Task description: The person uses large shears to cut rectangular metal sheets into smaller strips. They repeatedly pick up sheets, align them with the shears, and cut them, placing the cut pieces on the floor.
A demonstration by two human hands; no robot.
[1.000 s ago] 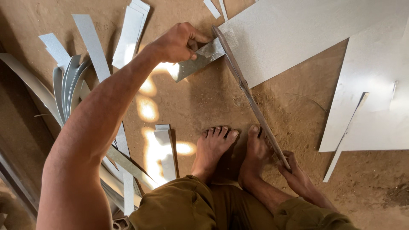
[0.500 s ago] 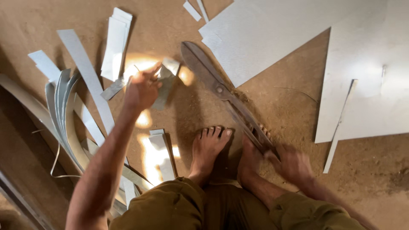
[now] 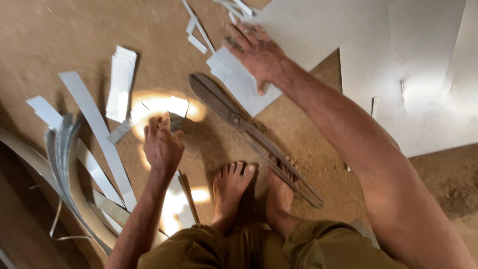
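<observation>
My left hand [image 3: 162, 144] is closed on a small grey metal offcut [image 3: 175, 120], held low over the dirt floor beside a stack of cut strips [image 3: 121, 83]. My right hand [image 3: 256, 52] reaches far forward and lies flat, fingers spread, on the corner of a large grey metal sheet [image 3: 318, 30]. Long metal shears [image 3: 249, 132] lie on the ground between my hands, the blades pointing up-left and the handles resting across my right foot [image 3: 280, 192]. My left foot [image 3: 230, 189] stands beside it.
Long curved metal strips [image 3: 67, 169] pile up at the left. Small offcuts [image 3: 196, 35] lie near the top. A second large sheet [image 3: 423, 84] covers the right side. I squat in olive trousers [image 3: 259, 249] on a brown dirt floor [image 3: 59, 35].
My right hand has let go of the shears' handles and reached forward onto the sheet. My left hand carried the offcut down and left. The shears now lie loose on the ground.
</observation>
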